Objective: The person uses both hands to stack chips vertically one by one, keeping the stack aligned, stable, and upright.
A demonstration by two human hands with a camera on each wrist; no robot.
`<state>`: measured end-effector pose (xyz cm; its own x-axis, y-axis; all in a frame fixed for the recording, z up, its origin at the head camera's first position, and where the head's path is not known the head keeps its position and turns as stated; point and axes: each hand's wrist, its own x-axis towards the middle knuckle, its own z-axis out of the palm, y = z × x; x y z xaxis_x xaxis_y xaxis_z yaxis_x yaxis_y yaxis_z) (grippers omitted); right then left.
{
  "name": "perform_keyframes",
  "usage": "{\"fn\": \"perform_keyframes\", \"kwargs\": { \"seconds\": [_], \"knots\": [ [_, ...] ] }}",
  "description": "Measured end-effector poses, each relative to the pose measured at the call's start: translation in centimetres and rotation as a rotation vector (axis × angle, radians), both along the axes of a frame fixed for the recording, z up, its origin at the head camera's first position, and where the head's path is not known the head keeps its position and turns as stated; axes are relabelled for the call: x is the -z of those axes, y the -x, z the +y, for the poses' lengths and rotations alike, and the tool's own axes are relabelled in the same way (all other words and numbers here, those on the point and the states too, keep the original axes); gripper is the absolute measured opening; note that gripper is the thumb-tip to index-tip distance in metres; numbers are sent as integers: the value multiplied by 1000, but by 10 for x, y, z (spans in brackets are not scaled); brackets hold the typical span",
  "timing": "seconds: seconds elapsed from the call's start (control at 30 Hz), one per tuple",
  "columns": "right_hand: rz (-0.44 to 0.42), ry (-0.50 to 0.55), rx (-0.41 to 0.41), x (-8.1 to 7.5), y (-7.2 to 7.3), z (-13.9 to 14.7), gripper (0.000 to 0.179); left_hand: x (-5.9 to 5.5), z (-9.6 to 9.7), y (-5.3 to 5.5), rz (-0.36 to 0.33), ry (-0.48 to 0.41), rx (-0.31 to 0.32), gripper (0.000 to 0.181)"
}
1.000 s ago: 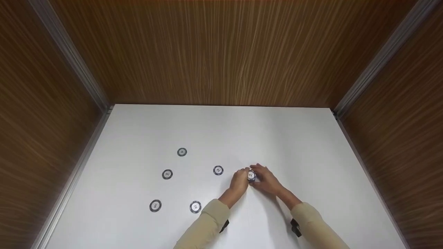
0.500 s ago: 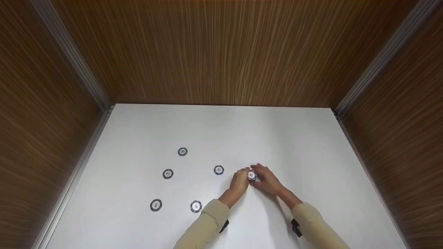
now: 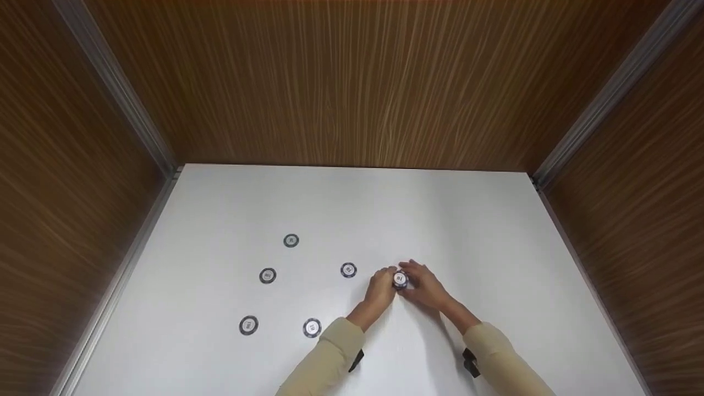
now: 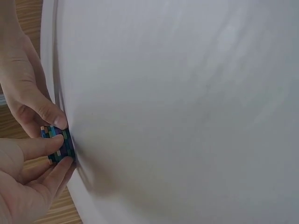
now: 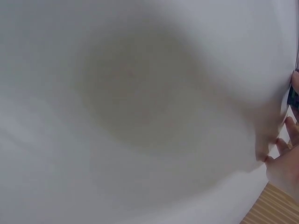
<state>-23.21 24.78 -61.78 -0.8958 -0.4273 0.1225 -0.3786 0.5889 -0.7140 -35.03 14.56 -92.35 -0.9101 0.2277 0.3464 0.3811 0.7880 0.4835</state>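
Note:
A stack of dark-edged poker chips [image 3: 400, 279] stands on the white tabletop, the top chip showing a white centre with printed digits. My left hand [image 3: 379, 289] holds the stack from its left side. On the other side, my right hand [image 3: 426, 287] curls its thumb and fingers round it. Seen from the left wrist, the stacked chips [image 4: 60, 144] have blue, green and orange edge marks, with fingertips of both hands against them. Only a dark sliver of the stack [image 5: 293, 97] shows at the border of the right wrist view.
Several single poker chips lie flat to the left: a far chip [image 3: 291, 240], a chip [image 3: 348, 269] close to the left hand, and others nearer the front left. Wood-grain panels [image 3: 352, 82] wall in the white table [image 3: 467, 220] at the back and both sides.

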Motion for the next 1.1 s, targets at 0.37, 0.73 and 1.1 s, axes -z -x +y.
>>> {"fn": "perform_keyframes", "kwargs": {
  "seconds": [0.37,0.73,1.1],
  "knots": [
    [50,-11,-12,0,-1,0,46,-123,-22,-54,4,-35,4,47],
    [-21,-37,10,-5,-3,-11,52,-221,-52,-93,-96,-120,68,42],
    [-2,-9,-14,2,0,-22,48,-182,-53,-80,-45,-71,-45,46]
  ]
}}
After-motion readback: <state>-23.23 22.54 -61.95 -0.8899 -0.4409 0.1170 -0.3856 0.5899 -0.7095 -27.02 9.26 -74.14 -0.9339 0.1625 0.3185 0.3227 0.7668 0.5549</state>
